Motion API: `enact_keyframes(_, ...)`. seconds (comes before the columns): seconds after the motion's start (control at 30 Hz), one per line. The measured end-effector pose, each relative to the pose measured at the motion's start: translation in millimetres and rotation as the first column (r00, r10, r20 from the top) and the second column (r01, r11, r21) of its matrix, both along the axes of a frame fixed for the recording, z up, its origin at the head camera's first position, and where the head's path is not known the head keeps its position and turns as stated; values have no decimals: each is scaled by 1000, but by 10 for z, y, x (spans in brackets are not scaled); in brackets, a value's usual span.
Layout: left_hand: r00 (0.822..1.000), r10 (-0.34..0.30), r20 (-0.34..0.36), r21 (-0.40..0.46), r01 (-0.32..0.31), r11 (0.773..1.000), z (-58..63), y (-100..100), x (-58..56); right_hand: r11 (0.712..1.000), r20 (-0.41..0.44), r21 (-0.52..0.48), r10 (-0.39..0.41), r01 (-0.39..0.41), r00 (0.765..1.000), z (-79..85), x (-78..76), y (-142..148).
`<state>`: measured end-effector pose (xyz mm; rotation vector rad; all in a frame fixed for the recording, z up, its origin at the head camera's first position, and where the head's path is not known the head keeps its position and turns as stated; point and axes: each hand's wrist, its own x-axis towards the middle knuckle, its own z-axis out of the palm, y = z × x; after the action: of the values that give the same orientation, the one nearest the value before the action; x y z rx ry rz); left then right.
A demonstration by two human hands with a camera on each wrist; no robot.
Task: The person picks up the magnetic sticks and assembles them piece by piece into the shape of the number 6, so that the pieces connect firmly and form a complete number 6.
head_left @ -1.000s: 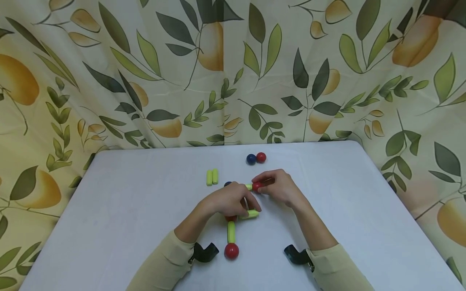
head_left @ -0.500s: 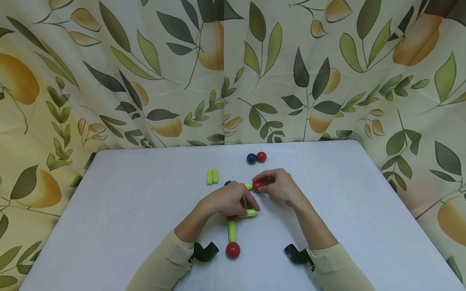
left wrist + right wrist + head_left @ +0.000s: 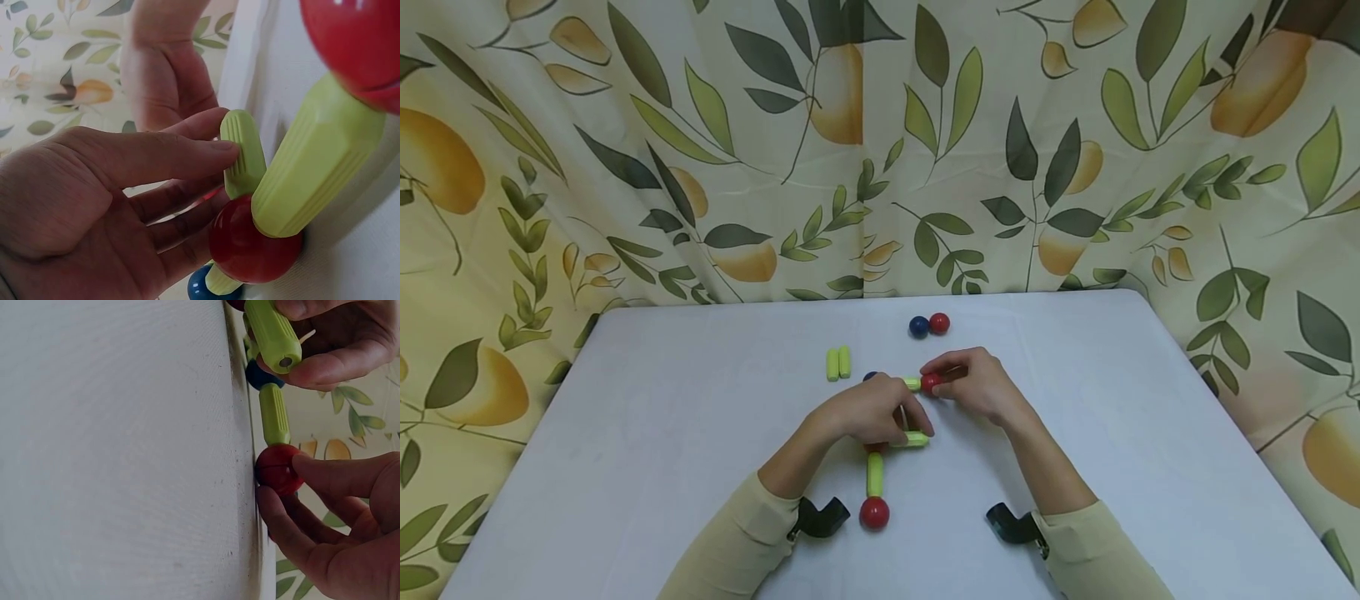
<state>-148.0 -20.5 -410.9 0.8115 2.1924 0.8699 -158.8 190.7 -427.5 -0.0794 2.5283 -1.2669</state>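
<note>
My left hand (image 3: 876, 410) pinches a yellow-green ribbed magnetic rod (image 3: 244, 150) between thumb and index finger. That rod joins a red ball (image 3: 250, 244), largely covered by the hand in the head view. From this ball a second rod (image 3: 875, 475) runs toward the near side and ends in another red ball (image 3: 874, 513). Farther back, my right hand (image 3: 973, 383) holds a red ball (image 3: 279, 470) with thumb and fingertips. A rod (image 3: 274, 414) links it to a blue ball (image 3: 262, 376). The left hand hides part of the structure from above.
Two loose rods (image 3: 838, 363) lie side by side beyond the left hand. A loose blue ball (image 3: 919, 327) and a red ball (image 3: 939, 323) sit near the back edge of the white table (image 3: 700, 400). A patterned curtain (image 3: 820, 208) hangs behind.
The near red ball and its rod have swung slightly, first right and then left. The rod in my left hand has shifted a little leftward. The right hand keeps its hold.
</note>
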Motion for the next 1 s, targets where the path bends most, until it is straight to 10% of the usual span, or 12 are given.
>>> enact_keyframes(1.0, 1000, 24, -19, -26, -24, 999, -10, 48, 66, 1000, -12, -7, 9, -9, 1000, -16, -20, 20)
